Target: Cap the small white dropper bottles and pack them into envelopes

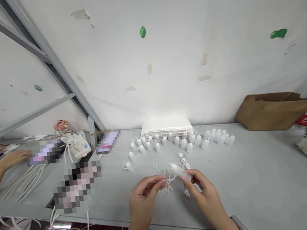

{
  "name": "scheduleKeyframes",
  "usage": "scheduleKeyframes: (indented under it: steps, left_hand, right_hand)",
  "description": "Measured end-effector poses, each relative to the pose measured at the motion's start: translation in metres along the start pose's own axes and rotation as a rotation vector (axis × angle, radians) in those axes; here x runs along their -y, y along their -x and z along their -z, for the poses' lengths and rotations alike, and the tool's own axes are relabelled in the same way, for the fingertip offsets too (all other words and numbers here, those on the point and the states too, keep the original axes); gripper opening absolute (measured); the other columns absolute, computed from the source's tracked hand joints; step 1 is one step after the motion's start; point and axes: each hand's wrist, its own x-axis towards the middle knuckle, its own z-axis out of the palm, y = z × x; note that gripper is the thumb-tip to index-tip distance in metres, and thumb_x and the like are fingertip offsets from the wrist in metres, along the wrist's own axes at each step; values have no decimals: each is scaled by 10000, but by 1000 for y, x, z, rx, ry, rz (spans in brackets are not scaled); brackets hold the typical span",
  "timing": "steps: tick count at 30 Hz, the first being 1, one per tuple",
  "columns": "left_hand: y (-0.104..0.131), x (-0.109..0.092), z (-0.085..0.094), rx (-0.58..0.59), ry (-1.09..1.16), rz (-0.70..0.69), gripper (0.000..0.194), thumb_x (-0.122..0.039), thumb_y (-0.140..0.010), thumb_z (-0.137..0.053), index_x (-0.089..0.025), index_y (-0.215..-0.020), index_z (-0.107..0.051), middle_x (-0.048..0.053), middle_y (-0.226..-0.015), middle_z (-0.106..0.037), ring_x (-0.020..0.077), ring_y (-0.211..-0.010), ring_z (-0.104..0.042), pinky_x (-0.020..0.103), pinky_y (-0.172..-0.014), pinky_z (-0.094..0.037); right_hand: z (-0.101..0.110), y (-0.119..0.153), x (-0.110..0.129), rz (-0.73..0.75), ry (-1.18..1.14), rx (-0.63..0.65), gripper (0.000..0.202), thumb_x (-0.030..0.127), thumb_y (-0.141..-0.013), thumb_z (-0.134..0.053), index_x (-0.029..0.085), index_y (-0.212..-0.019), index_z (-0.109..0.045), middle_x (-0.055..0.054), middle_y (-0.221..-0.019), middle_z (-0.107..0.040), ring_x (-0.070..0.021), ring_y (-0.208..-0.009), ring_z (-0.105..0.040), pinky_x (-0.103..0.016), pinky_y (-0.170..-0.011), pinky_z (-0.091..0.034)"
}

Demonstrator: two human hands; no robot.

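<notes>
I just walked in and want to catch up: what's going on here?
A person holds a small bottle in the right hand. The left hand has its fingertips at a white looped strap beside it; whether they grip it is hard to tell. Loose caps lie just beyond the hands. Farther back stand many capped bottles, with another cluster of bottles to their right. Someone else's hand shows at the far left.

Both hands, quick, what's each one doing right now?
Left hand: pinched closed, apparently on a white looped strap.
Right hand: closed on a small white bottle.
</notes>
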Motion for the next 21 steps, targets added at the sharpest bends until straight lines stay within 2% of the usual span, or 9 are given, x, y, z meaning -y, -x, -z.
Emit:
scheduleKeyframes:
  steps: [4,7,21]
  left_hand:
    - [1,0,3,-43,-82,-27,131,-252,-655,-707,-204,-777,-713,17,-692,-749,209,-693,-708,294,-693,-578]
    - [3,-1,6,-55,-106,-24,194,-255,-658,-701,-221,-849,-693,1,-671,-748,204,-719,-711,272,-689,-569]
    - [3,-6,6,-9,-115,-48,116,-237,-662,-685,-217,-776,-701,11,-664,-750,213,-692,-712,291,-699,-564]
  right_hand:
    - [8,0,-1,152,-80,134,174,312,-847,-572,231,-989,-630,-46,-842,-615,-186,-759,-565,-287,-693,-462]
    - [13,0,0,262,-60,186,181,243,-860,-564,258,-1031,-623,-39,-853,-611,-181,-782,-563,-289,-707,-457]
    - [18,-1,7,407,80,180,213,187,-861,-559,241,-1059,-615,-44,-793,-605,-180,-698,-539,-310,-622,-478]
